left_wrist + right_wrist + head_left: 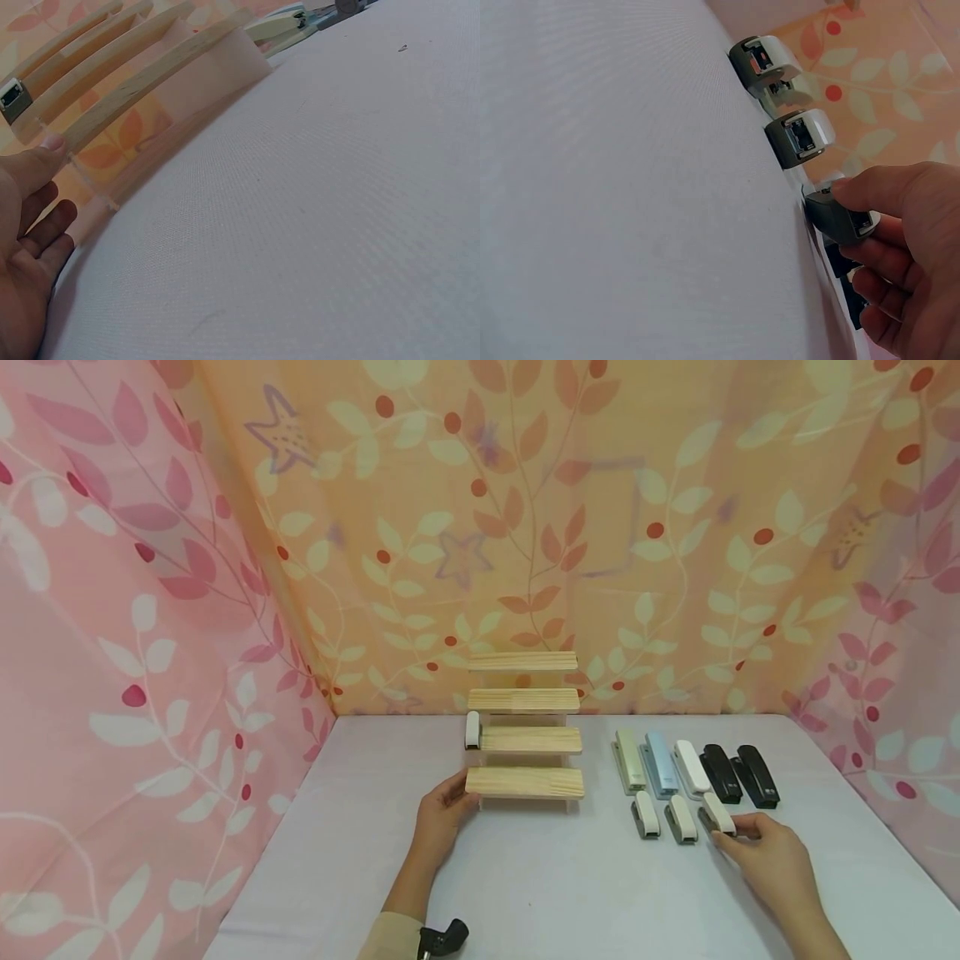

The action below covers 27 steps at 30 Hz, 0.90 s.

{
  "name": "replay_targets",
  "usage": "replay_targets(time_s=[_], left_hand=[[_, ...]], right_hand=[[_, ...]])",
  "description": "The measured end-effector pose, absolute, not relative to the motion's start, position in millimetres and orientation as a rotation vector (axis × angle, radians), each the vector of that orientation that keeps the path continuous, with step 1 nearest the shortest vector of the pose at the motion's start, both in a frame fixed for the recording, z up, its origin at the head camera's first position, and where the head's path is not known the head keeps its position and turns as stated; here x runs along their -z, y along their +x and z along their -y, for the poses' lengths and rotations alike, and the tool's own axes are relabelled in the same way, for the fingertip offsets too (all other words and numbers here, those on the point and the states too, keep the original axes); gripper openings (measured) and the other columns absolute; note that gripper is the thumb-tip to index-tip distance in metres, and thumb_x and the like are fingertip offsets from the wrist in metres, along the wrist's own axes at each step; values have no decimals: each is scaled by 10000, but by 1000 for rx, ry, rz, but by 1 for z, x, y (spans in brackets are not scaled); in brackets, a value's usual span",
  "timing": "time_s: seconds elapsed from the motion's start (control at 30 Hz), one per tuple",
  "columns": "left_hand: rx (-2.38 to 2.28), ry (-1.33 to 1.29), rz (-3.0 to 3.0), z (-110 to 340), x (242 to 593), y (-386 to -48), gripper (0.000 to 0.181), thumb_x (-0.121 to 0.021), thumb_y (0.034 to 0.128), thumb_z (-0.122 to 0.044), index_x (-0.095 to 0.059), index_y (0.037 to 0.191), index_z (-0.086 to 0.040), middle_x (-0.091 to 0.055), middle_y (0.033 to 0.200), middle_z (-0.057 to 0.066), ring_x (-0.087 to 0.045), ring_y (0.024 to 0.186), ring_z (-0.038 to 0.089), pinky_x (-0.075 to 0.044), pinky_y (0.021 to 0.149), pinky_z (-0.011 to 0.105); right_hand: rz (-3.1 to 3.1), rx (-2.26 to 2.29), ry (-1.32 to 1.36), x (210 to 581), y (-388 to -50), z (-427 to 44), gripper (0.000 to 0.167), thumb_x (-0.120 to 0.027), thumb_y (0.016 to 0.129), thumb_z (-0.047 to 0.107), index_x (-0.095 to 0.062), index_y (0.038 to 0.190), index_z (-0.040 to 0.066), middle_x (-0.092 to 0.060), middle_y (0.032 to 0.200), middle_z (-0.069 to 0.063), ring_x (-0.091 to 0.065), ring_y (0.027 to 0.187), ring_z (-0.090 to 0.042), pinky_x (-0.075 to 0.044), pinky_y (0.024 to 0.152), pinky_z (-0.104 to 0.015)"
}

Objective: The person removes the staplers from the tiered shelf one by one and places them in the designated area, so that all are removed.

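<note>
A stepped rack (525, 782) with wooden shelves on clear supports stands at the back of the table. My left hand (441, 818) grips the left end of its lowest shelf, the thumb (52, 142) on the board's edge. One small white-and-grey stapler (472, 730) stands at the left end of the shelf above. On the right, my right hand (776, 860) pinches a small white-and-grey stapler (717, 815) between thumb and fingers. To its left are two matching small staplers, one nearer (681, 820) and one farther (646, 815).
Behind the small staplers runs a row of longer ones: green (628, 762), light blue (661, 764), white (691, 768) and two black, one of them (757, 777) at the right end. Patterned curtains (480, 527) enclose the white table (540, 893) at the back and sides.
</note>
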<state>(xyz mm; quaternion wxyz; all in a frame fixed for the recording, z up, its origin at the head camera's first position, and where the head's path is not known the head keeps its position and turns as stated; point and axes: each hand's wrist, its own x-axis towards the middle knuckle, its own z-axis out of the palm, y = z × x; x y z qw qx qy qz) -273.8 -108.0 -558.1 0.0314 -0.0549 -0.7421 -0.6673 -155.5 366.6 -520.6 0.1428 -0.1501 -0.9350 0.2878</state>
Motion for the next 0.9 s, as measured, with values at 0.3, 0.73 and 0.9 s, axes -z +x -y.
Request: replay_targets(time_s=[0.3, 0.73, 0.9], left_hand=[[2042, -168, 2292, 109, 557, -274, 579, -819, 882, -262, -618, 1415, -161, -656, 1379, 50, -622, 1269, 226, -538, 1012, 234], [2066, -155, 2282, 108, 556, -273, 594, -829, 862, -302, -629, 1405, -170, -663, 1373, 40, -627, 1262, 214, -541, 1008, 236], [2083, -163, 2268, 108, 557, -273, 592, -831, 865, -279, -626, 1408, -160, -654, 1386, 52, -618, 1277, 226, -534, 1012, 225]], right_hand=[[2711, -807, -408, 525, -158, -368, 509, -873, 810, 336, -687, 1096, -42, -745, 931, -189, -666, 890, -401, -483, 698, -522], [2751, -820, -423, 534, -159, -373, 557, -880, 790, 391, -675, 1091, -31, -744, 918, -176, -671, 897, -410, -500, 728, -572], [2783, -817, -425, 532, -160, -374, 617, -872, 792, 437, -659, 1123, -38, -743, 940, -196, -664, 931, -440, -494, 749, -590]])
